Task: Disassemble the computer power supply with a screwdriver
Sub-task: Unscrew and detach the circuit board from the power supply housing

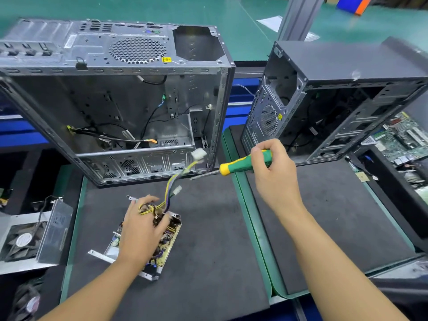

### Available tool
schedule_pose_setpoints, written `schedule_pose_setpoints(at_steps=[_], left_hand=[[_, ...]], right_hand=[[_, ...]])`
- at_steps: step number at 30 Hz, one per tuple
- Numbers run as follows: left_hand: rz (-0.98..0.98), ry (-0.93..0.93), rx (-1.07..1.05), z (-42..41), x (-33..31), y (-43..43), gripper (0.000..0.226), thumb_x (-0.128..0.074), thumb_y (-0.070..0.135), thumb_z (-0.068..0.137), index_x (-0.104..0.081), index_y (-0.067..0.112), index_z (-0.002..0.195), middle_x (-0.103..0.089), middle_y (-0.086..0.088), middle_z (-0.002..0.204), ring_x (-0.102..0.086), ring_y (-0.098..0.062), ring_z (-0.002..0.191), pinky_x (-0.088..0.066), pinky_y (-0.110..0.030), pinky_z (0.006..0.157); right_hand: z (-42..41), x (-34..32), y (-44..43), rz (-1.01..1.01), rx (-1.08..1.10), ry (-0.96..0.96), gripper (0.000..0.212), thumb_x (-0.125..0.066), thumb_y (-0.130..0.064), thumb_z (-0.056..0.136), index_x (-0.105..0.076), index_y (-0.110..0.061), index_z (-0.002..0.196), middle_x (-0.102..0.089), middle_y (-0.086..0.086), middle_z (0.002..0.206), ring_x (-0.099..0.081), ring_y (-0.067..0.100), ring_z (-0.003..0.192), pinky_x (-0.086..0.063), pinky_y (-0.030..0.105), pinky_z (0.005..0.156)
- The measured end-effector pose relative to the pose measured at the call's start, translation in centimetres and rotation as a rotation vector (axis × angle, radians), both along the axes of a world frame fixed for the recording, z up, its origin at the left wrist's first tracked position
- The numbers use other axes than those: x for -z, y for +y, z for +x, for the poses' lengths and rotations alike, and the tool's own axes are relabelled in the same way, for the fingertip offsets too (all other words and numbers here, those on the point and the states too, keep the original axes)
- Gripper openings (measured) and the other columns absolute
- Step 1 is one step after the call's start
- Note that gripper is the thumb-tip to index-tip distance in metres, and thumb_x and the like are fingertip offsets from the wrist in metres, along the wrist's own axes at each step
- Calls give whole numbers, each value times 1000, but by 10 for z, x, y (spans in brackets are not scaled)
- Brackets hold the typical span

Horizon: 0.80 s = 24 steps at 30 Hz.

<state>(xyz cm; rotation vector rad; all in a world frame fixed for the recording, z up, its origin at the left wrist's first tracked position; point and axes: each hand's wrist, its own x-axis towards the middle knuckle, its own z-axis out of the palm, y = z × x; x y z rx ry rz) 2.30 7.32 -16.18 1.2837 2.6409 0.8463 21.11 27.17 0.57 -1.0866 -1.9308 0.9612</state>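
Right hand (275, 172) grips screwdriver (240, 164); left (141, 230), seemingly, supply (165, 242).

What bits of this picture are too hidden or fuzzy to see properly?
- Head view: the left hand covers the middle of the power supply, hiding any screws there.
- Head view: the screwdriver shaft is blurred, so its tip type is unclear.
- Head view: the right edge cuts off the motherboard.

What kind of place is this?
Probably a workshop for taking computers apart: an emptied silver case and a black case stand on the bench, and the right hand holds a screwdriver.
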Motion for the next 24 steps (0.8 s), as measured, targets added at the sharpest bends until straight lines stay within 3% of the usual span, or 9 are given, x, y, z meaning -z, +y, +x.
schedule_pose_setpoints(at_steps=[3,7,9,13,15,19,24], left_hand=[[40,-37,-57,-1,-5,3,13,-69,28,86,-61,21,78,-52,13,98,-57,-16,90,-48,-37,81],[-209,170,6,-12,-18,14,44,-48,42,91,-46,21,52,-46,10,60,-51,-20,72,-40,-39,92],[-262,221,70,-19,-20,17,55,-53,40,93,-35,21,45,-41,10,52,-46,-18,65,-38,-38,96],[-313,164,161,-29,-12,16,55,-42,46,98,-41,17,52,-45,9,60,-45,-12,69,-27,-36,110],[-315,141,178,-33,-10,14,55,-37,49,99,-44,17,56,-46,9,63,-46,-11,73,-23,-35,111],[-263,143,193,-34,0,7,50,-29,54,99,-55,25,67,-51,12,69,-49,-9,83,-20,-34,113],[-186,192,195,-31,8,6,48,-20,50,100,-56,28,77,-47,14,75,-52,-13,88,-19,-37,114]], right_hand=[[1,-1,0,28,22,0,12,-52,-28,94,-51,-26,83,-51,-5,62,-44,12,53,-38,23,48],[-5,7,-14,59,-202,-237,11,-52,-29,93,-50,-26,83,-49,-7,63,-43,9,54,-33,18,46],[-11,17,-28,97,-319,-338,10,-51,-31,96,-48,-25,89,-49,-8,72,-45,9,64,-34,19,53],[-22,38,-54,88,-490,-470,10,-47,-37,100,-43,-28,102,-45,-14,80,-45,5,75,-38,32,65],[-28,49,-63,81,-564,-505,10,-47,-34,101,-42,-26,106,-44,-18,80,-44,0,78,-33,30,65],[-33,68,-73,103,-593,-523,8,-46,-31,101,-41,-28,107,-36,-21,92,-35,4,85,-33,29,71],[-32,82,-83,155,-578,-491,12,-47,-29,101,-37,-33,107,-25,-28,91,-33,4,85,-29,26,66]])
